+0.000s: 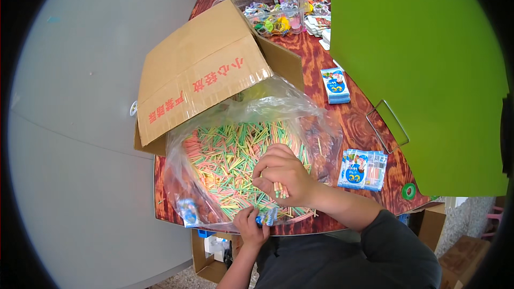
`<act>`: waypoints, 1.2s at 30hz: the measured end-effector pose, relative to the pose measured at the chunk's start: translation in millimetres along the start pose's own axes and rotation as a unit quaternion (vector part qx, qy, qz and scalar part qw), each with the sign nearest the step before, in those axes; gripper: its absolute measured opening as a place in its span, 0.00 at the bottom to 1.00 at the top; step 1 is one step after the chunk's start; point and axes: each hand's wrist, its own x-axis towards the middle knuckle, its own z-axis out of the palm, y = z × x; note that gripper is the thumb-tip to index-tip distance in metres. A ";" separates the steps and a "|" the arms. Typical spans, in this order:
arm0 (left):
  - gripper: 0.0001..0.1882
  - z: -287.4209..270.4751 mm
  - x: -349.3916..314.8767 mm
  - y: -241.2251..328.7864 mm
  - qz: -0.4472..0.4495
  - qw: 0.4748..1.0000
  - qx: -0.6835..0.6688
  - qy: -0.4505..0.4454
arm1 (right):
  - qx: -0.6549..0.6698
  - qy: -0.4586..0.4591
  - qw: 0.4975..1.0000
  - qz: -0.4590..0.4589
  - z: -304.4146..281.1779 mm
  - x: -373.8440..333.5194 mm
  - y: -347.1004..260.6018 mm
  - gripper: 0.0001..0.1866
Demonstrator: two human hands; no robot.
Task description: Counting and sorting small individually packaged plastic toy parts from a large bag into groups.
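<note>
Two bare hands busy at the desk; clock is centred on the heap of pastel sticks, which lies in a clear plastic bag. Right hand at 3 o'clock, above the heap: grip curled closed round a small bundle of sticks, ends poking out below the fist. Left hand at 6 o'clock, near edge: grip pinching a small blue-and-white packet by its left end; whether its mouth is open, I can't tell.

Cardboard box at 11 o'clock, tilted, the bag spreading from under its flaps. Stack of packets between 1 and 2, flat packets at 3, green tape roll farther out past 3. Another blue packet at 8, by the bag's edge.

Risks, my judgement: squeeze the fist too hard and the thin sticks could snap; loosen it and the bundle could fan out or drop. Light pinch means the packet could slip or crumple if knocked. Bag film sits slack by the desk's near edge, so a snagged forearm could drag sticks onto the floor.
</note>
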 end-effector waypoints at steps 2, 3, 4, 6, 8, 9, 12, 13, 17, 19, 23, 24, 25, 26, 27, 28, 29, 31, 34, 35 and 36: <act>0.25 -0.6 0.3 0.7 -0.001 1.000 0.000 0.000 | 0.001 -0.002 1.000 0.001 0.1 -0.5 2.2 0.05; 0.25 -0.7 0.1 1.1 -0.002 1.000 -0.001 0.001 | 0.001 -0.004 1.000 0.001 0.3 -0.7 3.1 0.05; 0.25 -0.6 0.2 1.2 -0.004 1.000 -0.001 0.001 | 0.002 -0.005 1.000 0.001 0.3 -0.3 3.3 0.05; 0.25 -1.1 -0.6 1.8 0.001 1.000 0.003 0.005 | 0.002 0.007 1.000 0.008 0.6 0.1 2.1 0.05; 0.25 -2.0 -1.6 2.0 -0.002 1.000 0.003 0.005 | 0.005 0.006 1.000 0.012 1.7 -0.5 2.6 0.05; 0.25 -2.2 -1.8 2.1 -0.003 1.000 0.002 0.005 | 0.006 0.007 1.000 0.015 2.1 -0.8 2.8 0.05; 0.25 -3.2 -2.2 2.6 -0.009 1.000 -0.008 0.006 | 0.005 -0.021 0.999 0.036 3.3 -3.4 1.1 0.06; 0.25 -2.9 -1.1 1.7 -0.011 1.000 -0.008 0.006 | 0.006 -0.023 0.999 0.036 6.1 -3.8 1.9 0.06; 0.25 -3.7 0.0 0.1 -0.033 0.998 -0.047 0.021 | 0.239 -0.086 0.941 0.226 14.9 -14.5 -11.6 0.14; 0.24 -5.1 10.2 3.9 -0.047 0.993 -0.105 0.035 | 0.337 -0.115 0.865 0.353 22.8 -26.4 -22.9 0.23; 0.28 -13.4 24.9 24.6 -0.091 0.970 -0.218 0.056 | 0.372 -0.148 0.837 0.373 21.2 -40.0 -34.4 0.28; 0.28 -15.7 29.5 29.4 -0.090 0.969 -0.223 0.060 | 0.365 -0.150 0.839 0.374 20.5 -44.2 -33.6 0.28; 0.27 -17.5 35.8 34.1 -0.082 0.961 -0.259 0.047 | 0.370 -0.133 0.847 0.358 20.1 -48.8 -31.6 0.25; 0.27 -19.4 39.5 38.5 -0.074 0.952 -0.294 0.033 | 0.376 -0.115 0.854 0.342 19.0 -54.1 -31.5 0.23; 0.27 -21.0 43.0 41.4 -0.073 0.951 -0.299 0.036 | 0.377 -0.135 0.857 0.324 14.4 -56.0 -31.0 0.25; 0.27 -22.8 47.3 42.1 -0.057 0.947 -0.315 0.008 | 0.372 -0.136 0.859 0.324 12.5 -57.0 -35.6 0.25; 0.28 -24.9 50.3 43.7 -0.040 0.943 -0.330 -0.020 | 0.359 -0.123 0.860 0.341 10.7 -57.4 -41.6 0.25; 0.28 -24.4 55.8 47.7 -0.028 0.938 -0.343 -0.044 | 0.346 -0.104 0.859 0.362 5.9 -59.0 -45.3 0.24; 0.28 -29.0 57.1 55.0 -0.008 0.928 -0.366 -0.074 | 0.379 -0.095 0.821 0.417 0.6 -61.6 -53.1 0.25; 0.28 -29.6 56.8 57.9 -0.007 0.922 -0.379 -0.086 | 0.353 -0.123 0.837 0.398 -0.2 -66.4 -50.8 0.24; 0.28 -29.3 56.1 59.7 -0.004 0.921 -0.380 -0.087 | 0.328 -0.152 0.852 0.380 -1.8 -70.2 -49.2 0.24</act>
